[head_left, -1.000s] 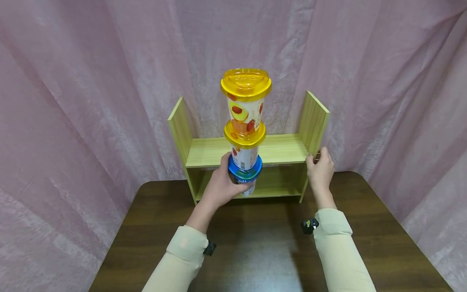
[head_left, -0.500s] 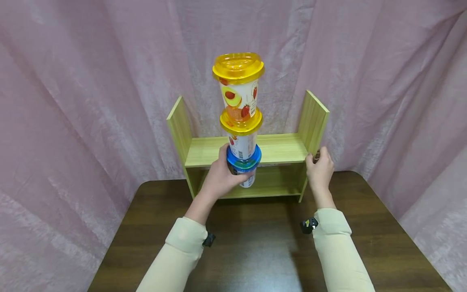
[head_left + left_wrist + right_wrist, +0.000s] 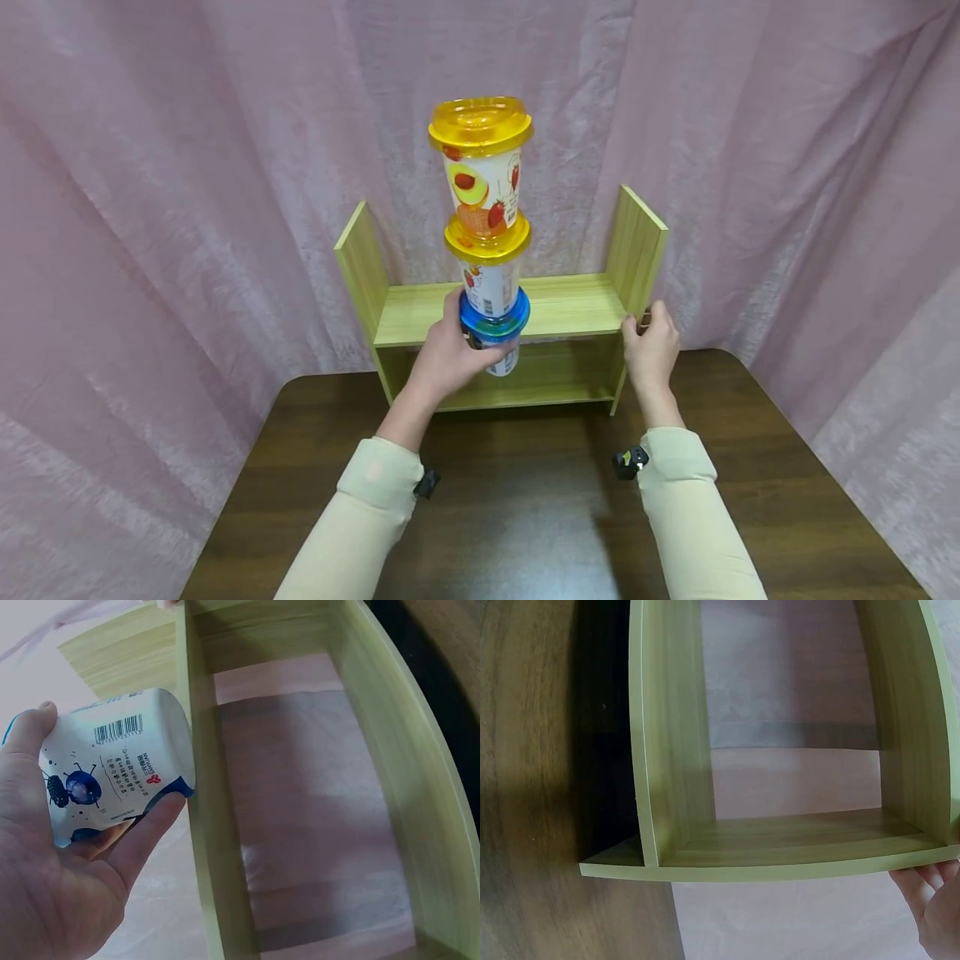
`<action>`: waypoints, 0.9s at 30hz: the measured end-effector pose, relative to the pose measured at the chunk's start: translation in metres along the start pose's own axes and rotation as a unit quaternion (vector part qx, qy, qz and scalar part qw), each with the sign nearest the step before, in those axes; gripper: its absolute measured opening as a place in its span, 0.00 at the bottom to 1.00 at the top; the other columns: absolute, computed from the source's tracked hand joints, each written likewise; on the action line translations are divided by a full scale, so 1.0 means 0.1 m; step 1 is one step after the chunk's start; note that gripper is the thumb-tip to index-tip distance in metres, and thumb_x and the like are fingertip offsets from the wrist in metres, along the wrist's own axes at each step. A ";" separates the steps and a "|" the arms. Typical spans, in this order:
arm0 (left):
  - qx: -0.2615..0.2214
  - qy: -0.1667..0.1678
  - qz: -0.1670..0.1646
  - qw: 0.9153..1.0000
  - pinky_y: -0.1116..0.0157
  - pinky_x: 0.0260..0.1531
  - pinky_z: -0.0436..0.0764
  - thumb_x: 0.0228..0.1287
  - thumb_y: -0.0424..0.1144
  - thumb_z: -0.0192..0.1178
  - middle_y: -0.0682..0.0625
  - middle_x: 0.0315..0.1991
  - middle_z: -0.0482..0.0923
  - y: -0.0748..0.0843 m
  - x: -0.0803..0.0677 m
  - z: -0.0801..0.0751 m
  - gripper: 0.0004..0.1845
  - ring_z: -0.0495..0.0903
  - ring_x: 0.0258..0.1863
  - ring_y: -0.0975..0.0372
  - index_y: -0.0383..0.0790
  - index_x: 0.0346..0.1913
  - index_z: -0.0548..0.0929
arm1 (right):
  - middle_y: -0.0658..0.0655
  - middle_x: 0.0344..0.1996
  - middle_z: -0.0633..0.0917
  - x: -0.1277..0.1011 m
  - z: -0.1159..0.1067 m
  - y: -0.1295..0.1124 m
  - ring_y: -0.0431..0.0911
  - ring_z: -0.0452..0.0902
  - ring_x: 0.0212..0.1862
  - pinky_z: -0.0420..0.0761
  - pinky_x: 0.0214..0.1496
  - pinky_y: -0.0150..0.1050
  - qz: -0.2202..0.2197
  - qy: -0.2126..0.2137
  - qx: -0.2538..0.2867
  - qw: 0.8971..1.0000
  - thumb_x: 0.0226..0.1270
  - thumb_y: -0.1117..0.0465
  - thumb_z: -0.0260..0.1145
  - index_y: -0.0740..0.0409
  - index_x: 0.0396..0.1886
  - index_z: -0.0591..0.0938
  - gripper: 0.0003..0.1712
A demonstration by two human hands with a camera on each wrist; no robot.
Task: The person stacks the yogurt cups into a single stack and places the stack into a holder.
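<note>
A stack of three lidded cups stands nearly upright in the head view, tilting slightly left. My left hand (image 3: 448,354) grips the lowest, a blue-lidded cup (image 3: 504,360) with blueberry print and a barcode (image 3: 118,729). On it sits a cup with a yellow lid (image 3: 487,243), topped by another yellow-lidded cup (image 3: 483,187) with fruit pictures. The stack is in front of a light wooden shelf (image 3: 573,302); whether the cup's base touches it, I cannot tell. My right hand (image 3: 651,350) holds the shelf's right side panel (image 3: 636,250), thumb near its front edge, fingers outside (image 3: 913,889).
The shelf has an upper board, a lower board (image 3: 555,398) and a tall left side panel (image 3: 363,262). It stands toward the back of a dark wooden table (image 3: 525,500). A pink curtain (image 3: 262,167) hangs behind it.
My left hand has raised the stack and shifted it a little left, with the base now higher before the shelf. The right hand keeps its place on the side panel.
</note>
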State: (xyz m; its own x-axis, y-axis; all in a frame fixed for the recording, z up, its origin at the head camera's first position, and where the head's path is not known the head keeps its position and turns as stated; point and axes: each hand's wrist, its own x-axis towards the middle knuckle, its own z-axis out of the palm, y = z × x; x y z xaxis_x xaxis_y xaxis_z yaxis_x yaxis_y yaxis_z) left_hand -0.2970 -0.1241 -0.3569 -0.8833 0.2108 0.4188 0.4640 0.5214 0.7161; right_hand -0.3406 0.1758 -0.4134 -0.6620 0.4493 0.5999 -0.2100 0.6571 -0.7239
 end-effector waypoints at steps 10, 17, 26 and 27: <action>0.029 -0.006 0.000 1.000 0.55 0.53 0.76 0.41 0.67 0.69 0.53 0.59 0.71 0.04 0.10 -0.05 0.57 0.74 0.54 0.60 0.53 0.70 0.49 | 0.63 0.32 0.82 0.00 0.03 0.02 0.61 0.78 0.35 0.74 0.41 0.55 -0.003 0.005 -0.004 1.000 0.61 0.63 0.62 0.63 0.33 0.74 0.08; 0.028 -0.010 -0.007 1.000 0.55 0.53 0.76 0.41 0.67 0.69 0.54 0.58 0.71 0.06 0.14 -0.06 0.56 0.74 0.54 0.61 0.57 0.70 0.49 | 0.63 0.32 0.82 -0.01 0.04 0.04 0.60 0.79 0.35 0.74 0.40 0.55 -0.009 0.000 0.002 1.000 0.61 0.63 0.62 0.63 0.33 0.74 0.07; 0.025 -0.012 -0.001 1.000 0.54 0.52 0.75 0.43 0.63 0.71 0.52 0.58 0.72 0.05 0.21 -0.11 0.55 0.74 0.54 0.59 0.56 0.70 0.48 | 0.63 0.31 0.82 -0.02 0.03 0.05 0.61 0.78 0.34 0.74 0.40 0.55 -0.012 0.007 -0.003 1.000 0.60 0.63 0.62 0.63 0.33 0.74 0.07; 0.025 -0.012 -0.003 1.000 0.54 0.52 0.75 0.43 0.63 0.71 0.52 0.58 0.72 0.04 0.21 -0.11 0.55 0.75 0.54 0.59 0.55 0.70 0.49 | 0.63 0.31 0.82 -0.02 0.03 0.05 0.61 0.78 0.34 0.74 0.40 0.56 -0.013 0.006 -0.004 1.000 0.60 0.63 0.62 0.63 0.33 0.74 0.07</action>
State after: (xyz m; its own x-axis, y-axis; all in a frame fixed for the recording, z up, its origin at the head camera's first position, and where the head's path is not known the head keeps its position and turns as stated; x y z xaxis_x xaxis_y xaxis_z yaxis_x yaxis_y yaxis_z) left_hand -0.3131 -0.1268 -0.3392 -0.8873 0.2268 0.4016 0.4559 0.5635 0.6890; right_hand -0.3426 0.1765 -0.4196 -0.6472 0.4401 0.6225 -0.2214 0.6728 -0.7059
